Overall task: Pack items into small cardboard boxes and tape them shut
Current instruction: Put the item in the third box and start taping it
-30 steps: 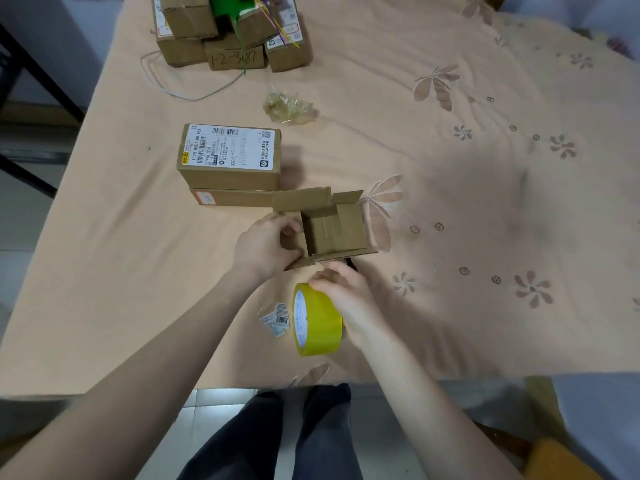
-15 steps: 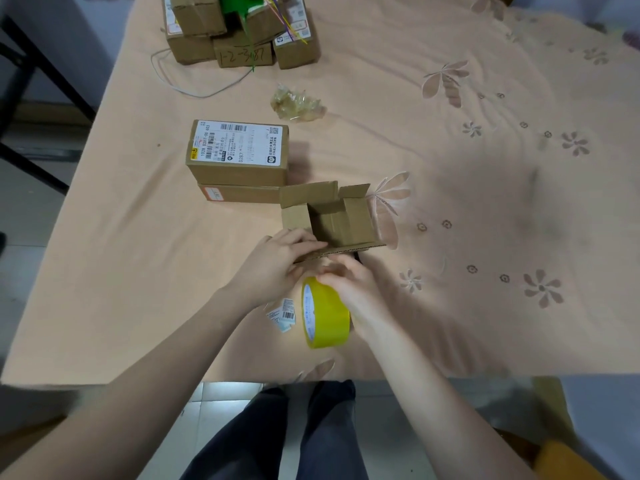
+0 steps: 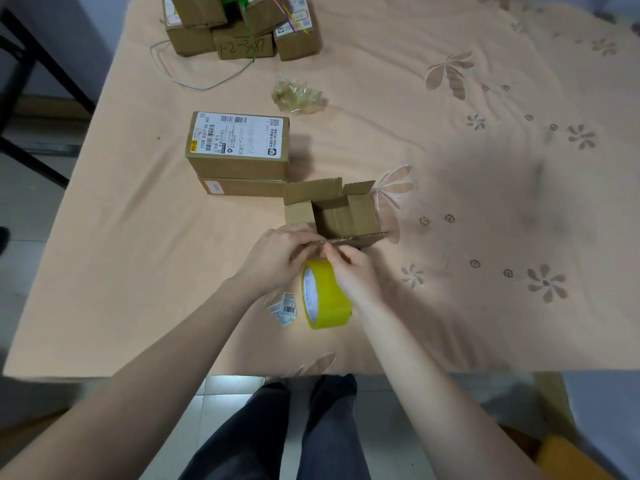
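At the far left of my view, two closed boxes are stacked: the labelled box (image 3: 238, 143) on top of a flatter box (image 3: 242, 187), both on the cloth-covered counter (image 3: 138, 237). Just right of them stands the open cardboard box (image 3: 337, 213), flaps up, its long axis running left to right; I cannot tell whether anything is inside. My left hand (image 3: 277, 258) meets its near edge from the left, fingers curled and pinching at that edge, probably the tape's free end, though I can't make it out. My right hand (image 3: 349, 271) is curled over the yellow tape roll (image 3: 323, 294), standing on edge just below the box. The box lies directly ahead of both hands, the left slightly nearer, so I'd pull tape forward across it.
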The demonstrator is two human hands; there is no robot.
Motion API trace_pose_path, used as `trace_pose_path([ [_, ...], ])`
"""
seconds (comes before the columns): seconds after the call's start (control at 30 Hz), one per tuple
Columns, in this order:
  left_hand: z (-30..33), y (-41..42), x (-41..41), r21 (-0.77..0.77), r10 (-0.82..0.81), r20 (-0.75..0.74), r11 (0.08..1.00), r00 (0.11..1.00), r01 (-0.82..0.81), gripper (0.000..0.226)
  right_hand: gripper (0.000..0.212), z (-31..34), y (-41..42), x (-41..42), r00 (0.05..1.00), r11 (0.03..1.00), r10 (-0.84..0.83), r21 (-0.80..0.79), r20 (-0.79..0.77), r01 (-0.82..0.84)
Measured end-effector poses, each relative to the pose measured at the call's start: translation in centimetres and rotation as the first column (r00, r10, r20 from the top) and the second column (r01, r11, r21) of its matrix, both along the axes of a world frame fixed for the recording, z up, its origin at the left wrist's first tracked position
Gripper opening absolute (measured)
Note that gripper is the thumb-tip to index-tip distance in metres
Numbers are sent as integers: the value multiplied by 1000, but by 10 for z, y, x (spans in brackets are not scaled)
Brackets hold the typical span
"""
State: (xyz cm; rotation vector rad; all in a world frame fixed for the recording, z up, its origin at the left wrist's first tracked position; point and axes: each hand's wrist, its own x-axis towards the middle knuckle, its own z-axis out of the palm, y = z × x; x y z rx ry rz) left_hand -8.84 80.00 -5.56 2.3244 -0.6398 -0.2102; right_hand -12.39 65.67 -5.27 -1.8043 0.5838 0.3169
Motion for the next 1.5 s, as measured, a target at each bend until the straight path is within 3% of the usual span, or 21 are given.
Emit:
trace_pose_path([
  [0.23, 12, 4, 10, -17, -72, -243, 997, 967, 70, 40, 27, -8, -3, 3, 998, 998, 45, -55, 38, -43],
  [0.3, 13, 1, 10, -10, -33, -281, 999, 959, 32, 33, 25, -9, -5, 3, 998, 997, 57, -45, 33, -55],
  [0.37, 12, -4, 9, -19, 4, -207, 1000, 978, -8, 23, 25, -10, -6, 4, 997, 996, 74, -49, 21, -73],
  [0.6, 11, -10, 9, -2, 51, -69, 999, 996, -52, 21, 24, -7, -11, 9, 996, 996, 83, -9, -20, -83],
  [0.77, 9, -17, 10, 100, 81, 83, 991, 993, -90, 23, 31, -6, -9, 1, 991, 993, -76, 82, -109, 85],
  [0.87, 4, -21, 9, 38, 153, -3, 987, 988, -153, 15, 26, -4, -16, -8, 984, 988, 18, 152, -175, 9],
  [1.0, 0, -22, 7, -88, 196, -154, 974, 968, -211, 10, 19, 1, -17, -16, 982, 954, 124, 288, -143, -79],
  [1.1, 3, -17, 10, -51, 159, -154, 984, 975, -168, 16, 21, 4, -15, -16, 975, 932, 174, 343, -139, -117],
  [1.23, 5, -20, 17, 36, 176, -107, 984, 979, -173, 15, 7, 7, -13, -16, 971, 894, 207, 426, -116, -139],
  [1.4, 2, -21, 19, 45, 223, -117, 975, 968, -219, 16, 28, 10, -18, -19, 978, 904, 197, 397, -64, -156],
  [1.5, 0, -21, 20, 15, 218, -149, 976, 965, -218, 17, 26, 12, -17, -15, 982, 911, 177, 389, -68, -138],
])
